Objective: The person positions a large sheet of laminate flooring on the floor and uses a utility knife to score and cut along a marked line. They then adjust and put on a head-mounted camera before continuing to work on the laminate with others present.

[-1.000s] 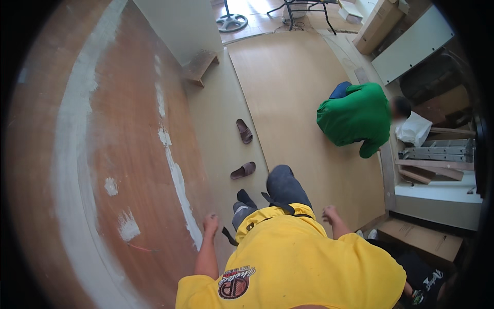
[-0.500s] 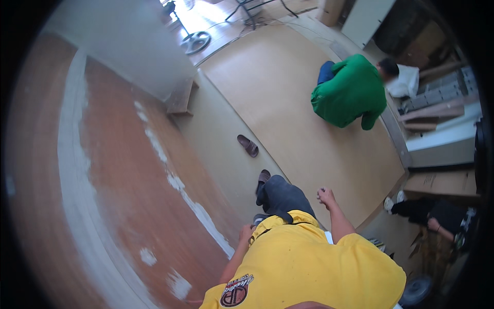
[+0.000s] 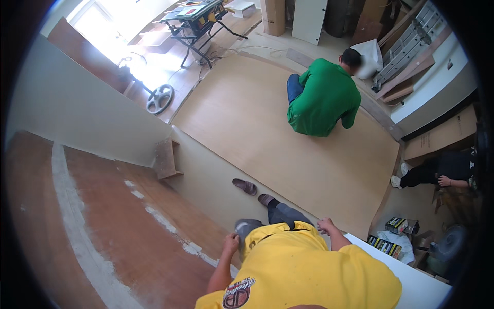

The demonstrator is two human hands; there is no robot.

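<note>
My left hand [image 3: 231,241] hangs beside my grey trouser leg [image 3: 248,226], fingers curled closed and no object showing in them. My right hand [image 3: 326,226] is held in front of my right hip, above the near edge of a large tan board [image 3: 267,139] lying on the floor. Its fingers are curled in too, with nothing visible in them. One brown slipper [image 3: 244,186] lies on the floor at the board's edge with no foot in it. Another slipper [image 3: 265,200] is on my foot, under a dark sock.
A person in a green shirt [image 3: 325,98] squats on the board. Another person in dark clothes [image 3: 427,170] is at the right. A folding-leg work table [image 3: 198,20] stands at the back. A patched reddish-brown panel [image 3: 118,206], a small wooden step [image 3: 165,159] and boxes [image 3: 386,242] surround me.
My view has shifted, showing more of the room's far end. My right hand has come closer to my body. My left hand has moved outward from my hip. The person in green stays squatting.
</note>
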